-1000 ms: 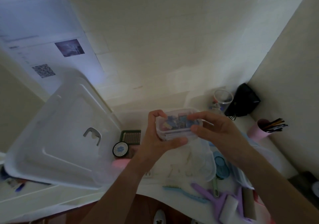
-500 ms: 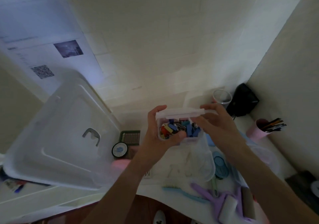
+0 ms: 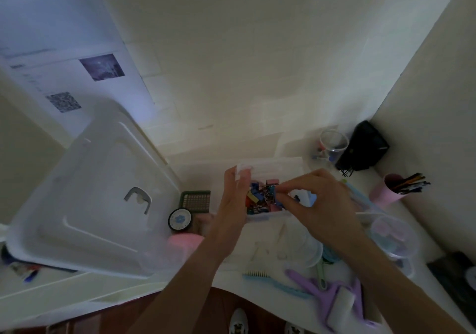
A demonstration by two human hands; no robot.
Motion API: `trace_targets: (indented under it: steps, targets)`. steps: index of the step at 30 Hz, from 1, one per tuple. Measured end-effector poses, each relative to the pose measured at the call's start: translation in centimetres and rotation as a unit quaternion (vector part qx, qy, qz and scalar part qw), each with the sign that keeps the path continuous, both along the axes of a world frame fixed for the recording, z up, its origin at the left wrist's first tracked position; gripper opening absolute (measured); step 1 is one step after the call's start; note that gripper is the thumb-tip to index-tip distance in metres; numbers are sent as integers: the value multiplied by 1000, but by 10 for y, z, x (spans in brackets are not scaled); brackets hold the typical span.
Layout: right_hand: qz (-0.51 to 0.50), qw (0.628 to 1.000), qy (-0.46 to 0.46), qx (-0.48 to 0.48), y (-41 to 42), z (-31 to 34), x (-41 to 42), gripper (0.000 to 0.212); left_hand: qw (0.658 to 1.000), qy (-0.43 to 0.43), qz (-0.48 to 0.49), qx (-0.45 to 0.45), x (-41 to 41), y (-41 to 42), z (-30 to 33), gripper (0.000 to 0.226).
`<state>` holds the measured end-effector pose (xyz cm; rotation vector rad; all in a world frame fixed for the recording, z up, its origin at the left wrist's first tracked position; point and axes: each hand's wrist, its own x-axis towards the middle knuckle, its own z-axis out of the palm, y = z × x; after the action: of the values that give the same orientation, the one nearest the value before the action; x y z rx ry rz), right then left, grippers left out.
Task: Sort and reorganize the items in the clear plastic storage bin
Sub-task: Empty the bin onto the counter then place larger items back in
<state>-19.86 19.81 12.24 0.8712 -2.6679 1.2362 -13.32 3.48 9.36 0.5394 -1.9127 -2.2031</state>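
My left hand [image 3: 231, 205] grips the left side of a small clear box [image 3: 260, 215] full of coloured binder clips [image 3: 253, 199]. The box's lid [image 3: 275, 167] is flipped open towards the wall. My right hand [image 3: 319, 205] reaches into the box from the right, its thumb and fingertips pinching a blue clip [image 3: 270, 193]. Both hands hold the box above the large clear storage bin [image 3: 313, 252], whose inside is partly hidden by my arms. The bin's big lid [image 3: 90, 199] leans at the left.
A green grid piece [image 3: 195, 201], a black round roll [image 3: 180, 219] and a pink item [image 3: 184, 241] lie by the bin's left side. A clear cup [image 3: 333, 143], a black object [image 3: 363, 148] and a pink pen cup [image 3: 389, 192] stand at the back right. A blue brush [image 3: 268, 279] and a purple roller [image 3: 334, 297] lie in front.
The small box's lid went from closed to flipped fully back. My right hand left the lid and moved down into the clips. My left hand kept its grip.
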Motion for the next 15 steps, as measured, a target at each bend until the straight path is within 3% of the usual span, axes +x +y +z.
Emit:
trace_targets:
  steps: [5,10,12,14,15]
  targets:
    - [-16,1000,14,18,-2,-4,1,8,997,-4,5,82,2,-2,-1,18]
    - [-96,992,-38,-73,10,-9,3,25,987,26,-10,157,7,-11,0,36]
    - [-139,968,-132,-163,12,-7,1,25,979,50,-16,198,8,-14,-3,29]
    - [-128,909,-303,-256,9,-2,-1,14,973,64,-21,221,8,-15,-1,36]
    - [-104,880,-377,-271,9,-1,-3,25,973,72,-27,219,7,-13,1,36]
